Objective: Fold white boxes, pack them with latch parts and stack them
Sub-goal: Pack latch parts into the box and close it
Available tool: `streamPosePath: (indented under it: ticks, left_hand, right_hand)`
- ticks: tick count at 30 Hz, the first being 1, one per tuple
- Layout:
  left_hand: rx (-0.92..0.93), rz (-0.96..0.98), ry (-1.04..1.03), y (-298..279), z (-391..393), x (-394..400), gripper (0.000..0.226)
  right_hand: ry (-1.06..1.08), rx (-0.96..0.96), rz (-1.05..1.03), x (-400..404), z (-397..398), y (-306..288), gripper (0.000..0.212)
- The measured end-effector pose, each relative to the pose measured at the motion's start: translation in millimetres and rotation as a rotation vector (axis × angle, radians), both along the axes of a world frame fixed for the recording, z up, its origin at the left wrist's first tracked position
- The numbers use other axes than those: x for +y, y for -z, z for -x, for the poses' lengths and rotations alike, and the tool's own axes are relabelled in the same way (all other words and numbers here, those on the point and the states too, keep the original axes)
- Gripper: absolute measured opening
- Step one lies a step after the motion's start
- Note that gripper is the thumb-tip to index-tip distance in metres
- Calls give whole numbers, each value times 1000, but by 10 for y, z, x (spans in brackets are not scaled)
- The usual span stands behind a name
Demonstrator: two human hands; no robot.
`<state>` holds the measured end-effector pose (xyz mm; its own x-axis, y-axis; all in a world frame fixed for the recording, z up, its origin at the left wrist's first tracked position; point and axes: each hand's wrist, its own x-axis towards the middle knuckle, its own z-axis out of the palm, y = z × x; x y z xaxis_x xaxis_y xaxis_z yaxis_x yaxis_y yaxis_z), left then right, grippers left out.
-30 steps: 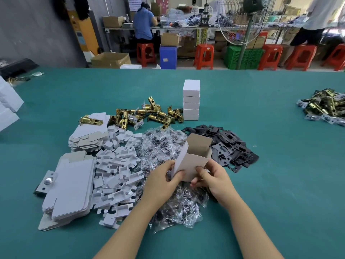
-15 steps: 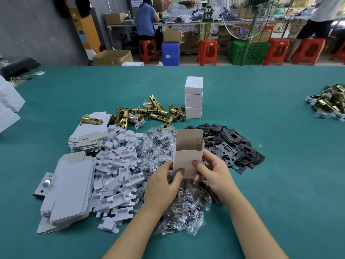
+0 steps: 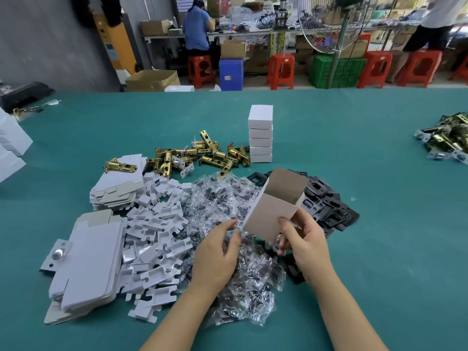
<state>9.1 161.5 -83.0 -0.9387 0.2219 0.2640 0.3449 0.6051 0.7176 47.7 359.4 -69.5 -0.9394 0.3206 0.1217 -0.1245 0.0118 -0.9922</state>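
Note:
An opened white box [image 3: 268, 216] with a brown inside is tilted to the right above the pile of clear screw bags [image 3: 222, 198]. My right hand [image 3: 306, 239] grips its lower right side, thumb on the front face. My left hand [image 3: 215, 254] is at the box's lower left corner with fingers loosely curled, not clasping it. A stack of closed white boxes [image 3: 260, 133] stands behind. Brass latches [image 3: 202, 158] lie left of that stack. Black plates [image 3: 326, 201] lie behind the held box.
White card inserts [image 3: 154, 236] and two stacks of flat box blanks [image 3: 86, 269] [image 3: 119, 188] lie left on the green table [image 3: 379, 249]. More latches [image 3: 445, 140] are piled far right, white boxes [image 3: 12, 148] far left. People work at benches beyond the table.
The box has tipped over to the right and risen slightly. My left hand has let go of its side and now sits at the corner; my right hand keeps hold.

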Motion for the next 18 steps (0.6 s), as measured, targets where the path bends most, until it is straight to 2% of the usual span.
streamPosePath:
  ticks: [2, 6, 11, 15, 18]
  left_hand:
    - [-53, -26, 25, -49, 23, 8, 25]
    - [-75, -89, 26, -243, 185, 69, 38]
    - [-54, -120, -92, -499, 833, 248, 21]
    - [-32, 53, -250, -554, 1632, 359, 20]
    - [-70, 292, -321, -499, 2050, 412, 22]
  right_hand:
    - [66, 21, -33, -5, -2, -12, 32]
    - [137, 14, -35, -66, 20, 22, 39]
    - [126, 64, -113, -115, 68, 36, 40]
    - [148, 75, -216, -150, 100, 42, 53]
    - [167, 93, -280, -157, 112, 122, 42]
